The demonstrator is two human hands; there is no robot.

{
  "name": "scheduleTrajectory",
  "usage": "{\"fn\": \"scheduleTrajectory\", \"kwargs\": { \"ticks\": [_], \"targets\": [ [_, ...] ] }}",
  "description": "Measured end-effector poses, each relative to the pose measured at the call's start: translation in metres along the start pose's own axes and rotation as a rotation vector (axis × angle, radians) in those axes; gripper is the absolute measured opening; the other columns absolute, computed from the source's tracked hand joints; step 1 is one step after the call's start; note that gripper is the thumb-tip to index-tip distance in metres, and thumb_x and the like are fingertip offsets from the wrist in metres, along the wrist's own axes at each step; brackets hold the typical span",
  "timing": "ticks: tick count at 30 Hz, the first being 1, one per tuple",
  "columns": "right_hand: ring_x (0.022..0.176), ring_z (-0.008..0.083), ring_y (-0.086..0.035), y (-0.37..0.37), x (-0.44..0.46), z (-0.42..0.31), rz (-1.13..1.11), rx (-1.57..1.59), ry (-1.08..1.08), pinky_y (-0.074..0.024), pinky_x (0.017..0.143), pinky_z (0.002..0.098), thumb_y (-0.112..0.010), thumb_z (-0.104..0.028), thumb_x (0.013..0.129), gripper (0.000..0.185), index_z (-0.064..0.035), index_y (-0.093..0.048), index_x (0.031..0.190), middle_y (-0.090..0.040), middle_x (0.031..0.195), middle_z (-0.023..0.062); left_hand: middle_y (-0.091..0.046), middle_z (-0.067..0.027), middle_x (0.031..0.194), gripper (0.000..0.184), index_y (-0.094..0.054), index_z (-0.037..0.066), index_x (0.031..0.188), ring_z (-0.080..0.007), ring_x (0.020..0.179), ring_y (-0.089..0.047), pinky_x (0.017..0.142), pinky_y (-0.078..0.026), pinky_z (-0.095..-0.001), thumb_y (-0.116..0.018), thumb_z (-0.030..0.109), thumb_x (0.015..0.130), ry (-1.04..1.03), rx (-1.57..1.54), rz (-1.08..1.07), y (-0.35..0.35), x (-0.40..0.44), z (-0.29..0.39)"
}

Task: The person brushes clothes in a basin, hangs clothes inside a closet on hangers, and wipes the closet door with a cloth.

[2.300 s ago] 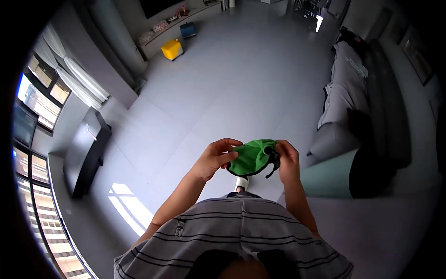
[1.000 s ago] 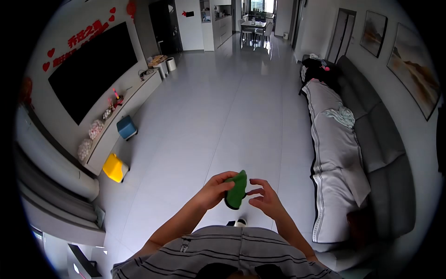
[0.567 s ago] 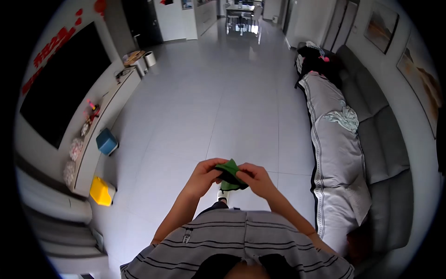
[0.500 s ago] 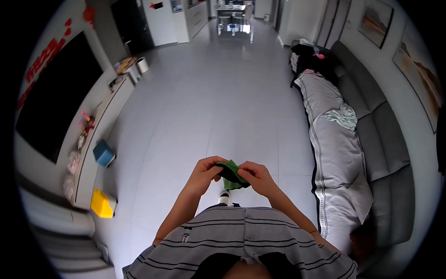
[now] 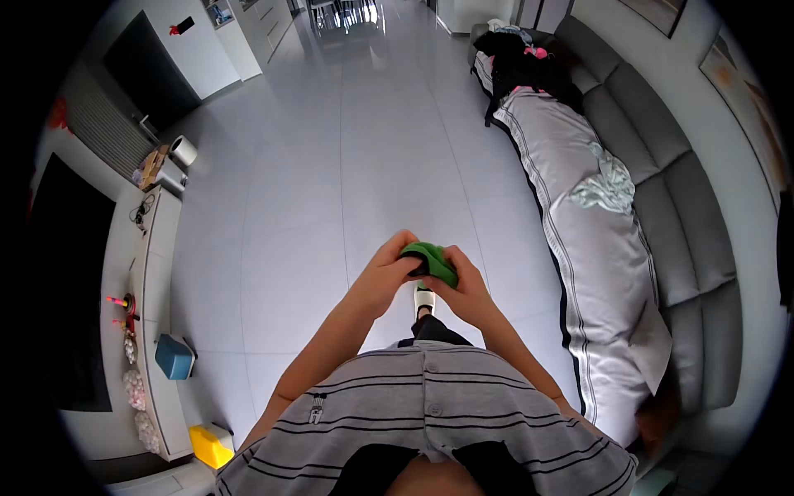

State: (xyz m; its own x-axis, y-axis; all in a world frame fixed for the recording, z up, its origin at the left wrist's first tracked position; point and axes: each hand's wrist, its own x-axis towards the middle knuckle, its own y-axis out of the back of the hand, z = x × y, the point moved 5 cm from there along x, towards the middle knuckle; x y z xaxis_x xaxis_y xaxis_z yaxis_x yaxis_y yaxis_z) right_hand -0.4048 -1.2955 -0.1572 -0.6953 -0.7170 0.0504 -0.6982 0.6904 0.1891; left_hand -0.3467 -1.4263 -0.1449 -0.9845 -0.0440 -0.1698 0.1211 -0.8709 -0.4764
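Observation:
Between my two hands is a small piece of green cloth [image 5: 436, 256] with a black inner side or edge; its exact kind is unclear, and the fingers cover part of it. My left hand [image 5: 386, 271] grips its left end, thumb and fingers closed on the dark edge. On the other end, my right hand [image 5: 465, 288] is closed around the green fabric. Both hands are held out in front of my striped shirt [image 5: 380, 376], above the floor. Below the cloth a foot in a white slipper [image 5: 424, 299] shows.
To the right runs a grey sofa [image 5: 662, 223] with a light cover, a crumpled pale cloth [image 5: 610, 183] and dark clothes [image 5: 529, 70]. On the left stand a low white cabinet [image 5: 157, 298], a blue bin [image 5: 175, 357] and a yellow bin [image 5: 211, 446]. Grey tiles [image 5: 331, 174] cover the floor.
The view has moved forward and tilted down, with the sofa and cabinet shifting in it. The green cloth has been turned and bunched more closely between my hands, which remain on it.

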Motion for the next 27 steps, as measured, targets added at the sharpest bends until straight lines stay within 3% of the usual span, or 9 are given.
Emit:
{"fn": "scheduleTrajectory", "kwargs": {
  "ticks": [2,5,9,12,16,18,21,25,27],
  "targets": [
    [0.078,0.0174,-0.054,0.004,0.032,-0.007,-0.041,-0.084,0.180,-0.0446,0.068,0.0295,-0.066,-0.010,0.084,0.027,-0.0035,-0.054,0.106,-0.057,0.090,0.0073,-0.052,-0.0042,0.090,0.007,-0.048,0.007,0.095,-0.0134,0.087,-0.054,0.079,-0.048,-0.0304,-0.044,0.004,0.090,-0.013,-0.061,0.144,0.021,0.020,0.013],
    [0.074,0.0178,-0.055,0.012,0.085,-0.011,-0.220,-0.106,0.185,-0.0448,0.068,0.0291,-0.063,-0.009,0.086,0.021,-0.0027,-0.059,0.106,-0.058,0.086,0.0080,-0.053,-0.0025,0.088,0.005,-0.047,0.008,0.094,-0.0122,0.082,-0.054,0.074,-0.048,-0.0297,-0.045,0.005,0.090,-0.016,-0.113,0.255,0.046,0.048,0.042],
    [0.071,0.0182,-0.055,0.031,0.144,-0.020,-0.196,-0.065,0.187,-0.0439,0.066,0.0302,-0.058,-0.011,0.089,0.019,-0.0007,-0.062,0.104,-0.060,0.081,0.0093,-0.054,0.0011,0.079,0.006,-0.048,0.010,0.089,-0.0063,0.070,-0.052,0.060,-0.043,-0.0216,-0.053,0.007,0.090,-0.178,-0.082,0.322,0.064,0.087,0.075],
    [0.070,0.0123,-0.050,0.028,0.174,-0.007,-0.189,0.070,0.104,-0.0415,0.063,0.0276,-0.053,-0.014,0.093,0.017,0.0008,-0.060,0.098,-0.055,0.076,0.0047,-0.054,0.0024,0.073,0.010,-0.049,0.009,0.082,-0.0050,0.068,-0.051,0.058,-0.042,-0.0200,-0.056,0.007,0.089,-0.164,-0.082,0.444,0.100,0.095,0.076],
    [0.068,0.0053,-0.043,0.043,0.235,-0.002,-0.134,0.264,-0.018,-0.0374,0.060,0.0222,-0.047,-0.019,0.098,0.022,-0.0014,-0.056,0.087,-0.047,0.071,-0.0027,-0.055,0.0018,0.075,0.008,-0.051,0.008,0.085,-0.0046,0.069,-0.051,0.059,-0.041,-0.0202,-0.058,0.007,0.088,-0.100,0.077,0.372,0.139,0.129,0.087],
    [0.067,0.0018,-0.039,0.055,0.267,0.005,-0.080,0.410,-0.133,-0.0355,0.059,0.0199,-0.046,-0.024,0.100,0.027,-0.0056,-0.055,0.083,-0.046,0.071,-0.0069,-0.057,0.0007,0.079,0.004,-0.053,0.006,0.090,-0.0049,0.071,-0.051,0.062,-0.041,-0.0204,-0.056,0.007,0.089,-0.075,0.360,0.257,0.140,0.160,0.096],
    [0.066,0.0013,-0.039,0.070,0.318,0.018,0.128,0.506,-0.190,-0.0341,0.057,0.0193,-0.046,-0.025,0.100,0.027,-0.0063,-0.054,0.081,-0.046,0.071,-0.0074,-0.058,-0.0009,0.082,0.011,-0.057,0.002,0.098,-0.0098,0.073,-0.051,0.067,-0.044,-0.0252,-0.054,0.004,0.088,-0.084,0.544,0.079,0.163,0.221,0.104],
    [0.064,0.0009,-0.039,0.100,0.359,0.006,0.083,0.442,-0.099,-0.0334,0.056,0.0192,-0.054,-0.026,0.096,0.025,-0.0073,-0.055,0.080,-0.046,0.070,-0.0072,-0.056,-0.0043,0.075,0.009,-0.057,0.000,0.093,-0.0116,0.072,-0.049,0.066,-0.043,-0.0281,-0.053,0.006,0.087,-0.002,0.913,0.101,0.185,0.290,0.140],
    [0.064,0.0011,-0.039,0.123,0.370,0.006,0.144,0.424,-0.118,-0.0336,0.057,0.0190,-0.055,-0.024,0.095,0.022,-0.0063,-0.056,0.082,-0.047,0.070,-0.0069,-0.055,-0.0046,0.072,0.011,-0.056,0.000,0.092,-0.0112,0.071,-0.047,0.064,-0.041,-0.0283,-0.050,0.009,0.089,-0.037,0.937,0.054,0.181,0.331,0.150]
  ]
}}
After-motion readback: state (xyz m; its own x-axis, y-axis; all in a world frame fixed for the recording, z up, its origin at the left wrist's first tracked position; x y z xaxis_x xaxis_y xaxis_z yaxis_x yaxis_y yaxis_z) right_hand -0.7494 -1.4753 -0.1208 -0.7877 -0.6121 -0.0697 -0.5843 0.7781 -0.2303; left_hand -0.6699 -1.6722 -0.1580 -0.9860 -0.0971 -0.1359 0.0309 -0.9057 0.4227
